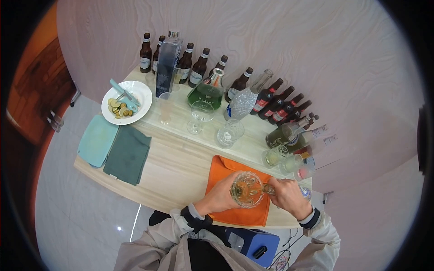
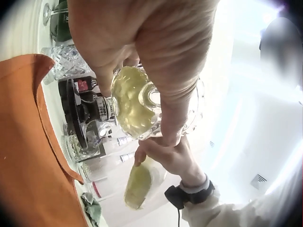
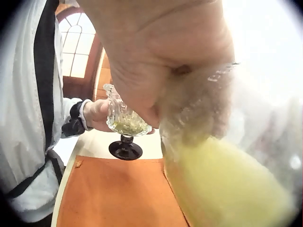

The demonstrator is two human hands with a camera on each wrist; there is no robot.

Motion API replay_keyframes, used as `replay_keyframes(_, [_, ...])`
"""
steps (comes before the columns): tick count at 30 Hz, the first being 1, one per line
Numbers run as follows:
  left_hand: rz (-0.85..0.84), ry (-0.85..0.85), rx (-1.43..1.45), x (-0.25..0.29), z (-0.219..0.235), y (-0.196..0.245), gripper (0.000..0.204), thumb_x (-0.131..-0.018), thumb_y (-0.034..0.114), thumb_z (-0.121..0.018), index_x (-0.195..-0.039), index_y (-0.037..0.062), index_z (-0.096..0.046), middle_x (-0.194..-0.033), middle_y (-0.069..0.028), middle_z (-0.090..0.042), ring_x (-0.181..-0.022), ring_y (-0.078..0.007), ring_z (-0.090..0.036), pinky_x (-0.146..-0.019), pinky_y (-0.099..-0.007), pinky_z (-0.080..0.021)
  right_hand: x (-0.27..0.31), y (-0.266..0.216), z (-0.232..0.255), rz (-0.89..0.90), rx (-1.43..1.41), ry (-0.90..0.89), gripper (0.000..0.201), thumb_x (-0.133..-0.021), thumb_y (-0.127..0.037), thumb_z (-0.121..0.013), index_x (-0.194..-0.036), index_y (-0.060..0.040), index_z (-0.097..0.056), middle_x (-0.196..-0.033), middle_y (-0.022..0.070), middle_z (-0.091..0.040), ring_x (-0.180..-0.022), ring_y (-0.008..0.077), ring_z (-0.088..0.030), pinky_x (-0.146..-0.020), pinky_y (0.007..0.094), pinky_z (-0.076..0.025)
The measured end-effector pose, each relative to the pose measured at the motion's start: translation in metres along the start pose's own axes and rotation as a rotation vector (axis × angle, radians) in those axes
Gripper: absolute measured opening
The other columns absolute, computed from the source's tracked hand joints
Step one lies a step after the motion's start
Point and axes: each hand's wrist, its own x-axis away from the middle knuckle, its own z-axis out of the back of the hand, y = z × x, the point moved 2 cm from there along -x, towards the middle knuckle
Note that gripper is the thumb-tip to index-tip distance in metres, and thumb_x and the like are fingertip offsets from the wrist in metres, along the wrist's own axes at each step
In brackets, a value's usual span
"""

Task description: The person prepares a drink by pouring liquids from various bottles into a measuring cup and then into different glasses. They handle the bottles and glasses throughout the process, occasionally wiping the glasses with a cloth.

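A cut-glass goblet (image 1: 246, 192) with a dark foot (image 3: 125, 149) holds pale yellow liquid, above the orange cloth (image 1: 221, 174). My left hand (image 1: 221, 194) grips the goblet's bowl from the side. In my right hand (image 1: 290, 197) is a clear glass bottle (image 3: 227, 184), its fingers wrapped round the narrow neck. Yellow-green liquid shows in the bottle's wide body, which slants down away from the goblet in the left wrist view. Seen from the head, the bottle's mouth end overlaps the goblet's right rim.
Brown beer bottles (image 1: 197, 67) line the back, with a tall blue-black bottle (image 1: 166, 70), green decanter (image 1: 205, 95) and silvery bottle (image 1: 245, 100). Several glasses (image 1: 229, 134) stand before them. Leftward lie a white plate (image 1: 143, 100) of citrus slices, pale-blue board (image 1: 97, 141) and green cloth (image 1: 126, 156).
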Motion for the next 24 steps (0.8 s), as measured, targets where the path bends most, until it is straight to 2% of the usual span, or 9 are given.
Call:
replay_keyframes(3, [0.016,0.006,0.125,0.001,0.003,0.000,0.080,-0.075,0.014,-0.096,-0.142,0.0050,-0.053,-0.137,-0.0062,-0.063,-0.124,-0.0163,-0.061,-0.107,-0.0336,-0.049,0.002,0.001,-0.004,-0.044,-0.064,0.053,0.028,-0.079,-0.007,-0.074,-0.099,-0.0063,-0.056,-0.066,0.0155,-0.062,-0.064,0.0382,-0.065,-0.060,0.0488,-0.050])
replay_keyframes(9, [-0.017,0.057,0.144,-0.001,0.008,0.010,0.083,-0.074,0.013,-0.097,-0.143,0.0049,-0.052,-0.137,-0.0062,-0.063,-0.124,-0.0161,-0.060,-0.108,-0.0335,-0.049,0.010,0.008,-0.016,-0.075,-0.080,0.112,0.029,-0.076,-0.007,-0.076,-0.098,-0.0060,-0.057,-0.070,0.0173,-0.065,-0.066,0.0407,-0.065,-0.059,0.0485,-0.050])
replay_keyframes(12, [-0.028,0.057,0.120,-0.002,0.013,0.014,0.085,-0.074,0.018,-0.097,-0.144,0.0051,-0.051,-0.136,-0.0069,-0.063,-0.125,-0.0172,-0.061,-0.109,-0.0336,-0.049,0.012,0.016,-0.010,-0.087,-0.207,0.230,0.025,-0.079,-0.006,-0.076,-0.098,-0.0050,-0.060,-0.074,0.0179,-0.068,-0.067,0.0381,-0.068,-0.060,0.0456,-0.052])
replay_keyframes(14, [0.003,0.071,0.055,0.000,0.018,0.004,0.084,-0.074,0.018,-0.097,-0.143,0.0050,-0.051,-0.135,-0.0064,-0.063,-0.124,-0.0169,-0.062,-0.107,-0.0332,-0.049,0.008,0.027,0.003,-0.340,-0.410,0.452,0.020,-0.084,-0.005,-0.075,-0.098,-0.0040,-0.062,-0.074,0.0164,-0.068,-0.067,0.0336,-0.070,-0.062,0.0392,-0.054])
replay_keyframes(15, [0.034,0.089,-0.007,0.002,0.020,-0.001,0.082,-0.074,0.018,-0.097,-0.143,0.0048,-0.052,-0.134,-0.0060,-0.064,-0.123,-0.0166,-0.062,-0.106,-0.0329,-0.050,0.009,0.050,-0.002,-0.291,-0.416,0.538,0.015,-0.091,-0.004,-0.071,-0.095,-0.0023,-0.057,-0.072,0.0118,-0.068,-0.065,0.0251,-0.071,-0.064,0.0346,-0.055])
replay_keyframes(16, [0.036,0.080,-0.010,0.003,0.020,-0.002,0.082,-0.074,0.018,-0.097,-0.143,0.0048,-0.052,-0.134,-0.0060,-0.064,-0.123,-0.0166,-0.062,-0.106,-0.0329,-0.050,0.003,0.050,0.008,-0.298,-0.419,0.544,0.015,-0.091,-0.004,-0.071,-0.095,-0.0023,-0.057,-0.072,0.0118,-0.068,-0.065,0.0251,-0.071,-0.064,0.0346,-0.055])
replay_keyframes(18, [0.108,0.080,0.011,0.004,0.022,-0.006,0.083,-0.073,0.014,-0.097,-0.143,0.0039,-0.052,-0.135,-0.0061,-0.063,-0.123,-0.0153,-0.061,-0.107,-0.0326,-0.049,-0.013,0.048,0.040,-0.451,-0.905,0.734,0.015,-0.095,-0.004,-0.068,-0.091,-0.0029,-0.053,-0.073,0.0079,-0.068,-0.067,0.0191,-0.070,-0.064,0.0314,-0.054])
replay_keyframes(22, [0.116,0.059,-0.017,0.008,0.023,-0.008,0.082,-0.074,0.014,-0.097,-0.143,0.0038,-0.052,-0.135,-0.0060,-0.063,-0.124,-0.0148,-0.061,-0.107,-0.0323,-0.049,-0.054,0.066,0.072,-0.382,-0.976,0.861,0.017,-0.099,-0.006,-0.066,-0.092,-0.0037,-0.050,-0.075,0.0067,-0.067,-0.070,0.0153,-0.069,-0.064,0.0298,-0.053])
replay_keyframes(24, [0.144,0.066,0.019,0.008,0.023,-0.014,0.083,-0.074,0.014,-0.097,-0.143,0.0037,-0.052,-0.135,-0.0060,-0.063,-0.123,-0.0147,-0.061,-0.107,-0.0322,-0.049,-0.083,0.081,0.080,-0.371,-0.897,0.954,0.019,-0.099,-0.010,-0.069,-0.097,-0.0038,-0.051,-0.075,0.0060,-0.067,-0.071,0.0146,-0.069,-0.065,0.0277,-0.052])
